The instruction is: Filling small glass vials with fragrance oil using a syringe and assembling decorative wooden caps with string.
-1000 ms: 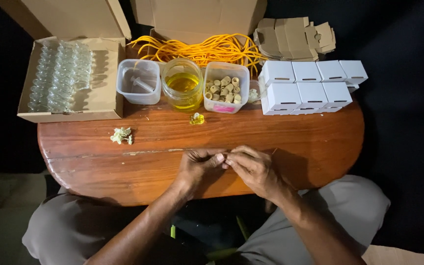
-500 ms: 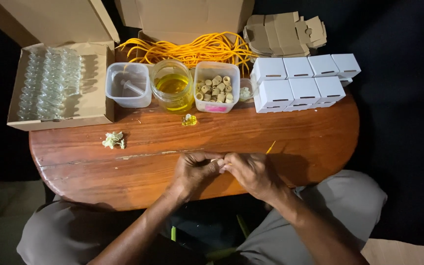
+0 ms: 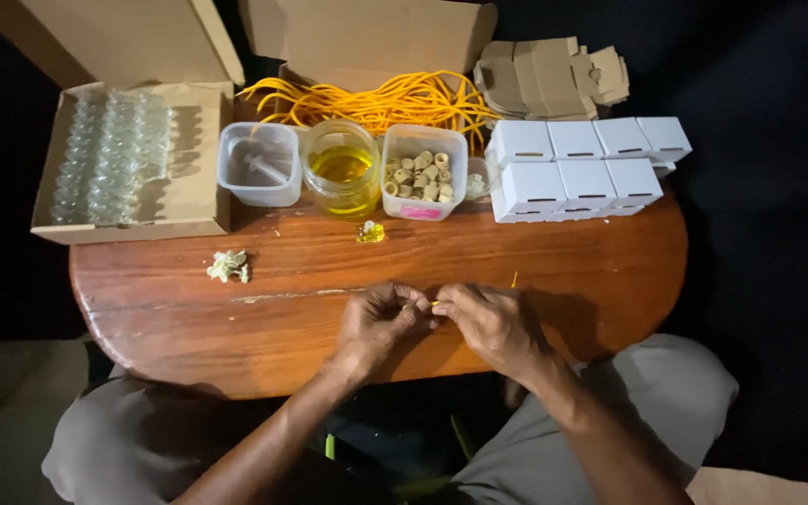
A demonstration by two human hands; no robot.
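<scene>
My left hand (image 3: 378, 324) and my right hand (image 3: 490, 324) meet fingertip to fingertip over the near edge of the round wooden table (image 3: 610, 262). Between them they pinch a thin yellow cord (image 3: 513, 279); one end sticks up past my right fingers. Whatever small piece sits between the fingertips is hidden. A tiny filled glass bottle (image 3: 370, 231) stands on the table beyond my hands, and a small pale dried flower cluster (image 3: 228, 266) lies to the left.
Along the far edge: an open carton of empty glass vials (image 3: 109, 154), a clear tub (image 3: 258, 164), a jar of yellow liquid (image 3: 340, 168), a tub of corks (image 3: 422, 174), stacked small white boxes (image 3: 584, 166), a box of yellow cord (image 3: 381, 98), folded cardboard blanks (image 3: 551, 77).
Both hands stay joined at the table's near edge, fingers working the cord; the camera view has shifted slightly.
</scene>
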